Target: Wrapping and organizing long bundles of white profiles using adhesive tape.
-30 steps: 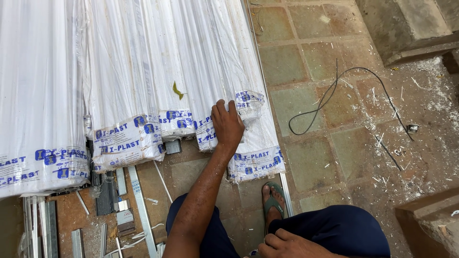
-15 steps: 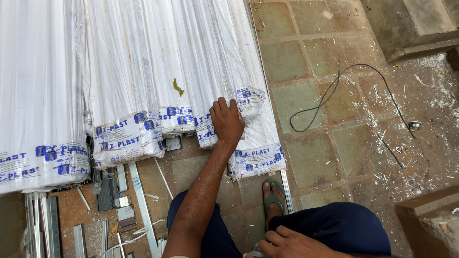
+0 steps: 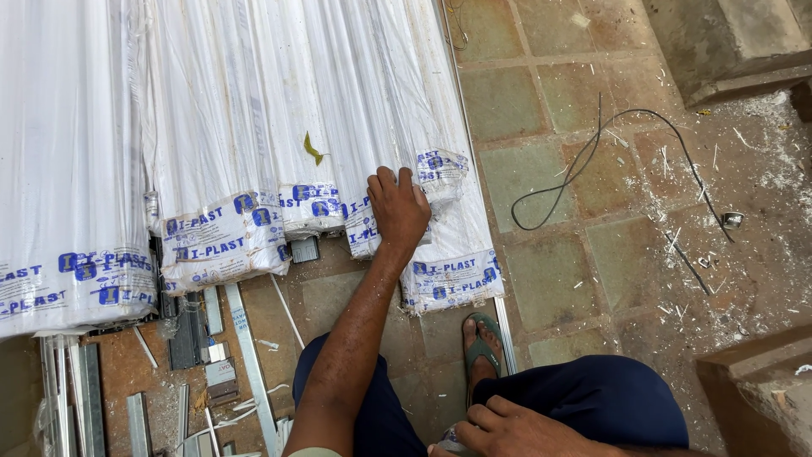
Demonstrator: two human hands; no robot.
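Left hand [image 3: 399, 206]: fingers together, pressed flat on end of long white plastic-wrapped bundle [image 3: 372, 127], at right edge of stack on stone-tile floor [image 3: 541, 169]. Right hand [image 3: 507, 427]: loosely curled on knee. Step: steadying bundle end; proper grasp likely needed.

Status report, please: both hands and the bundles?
Left hand flat on white wrapped bundle, not gripping. Right hand resting on knee, empty. Black wire loose on floor, apart from bundles.
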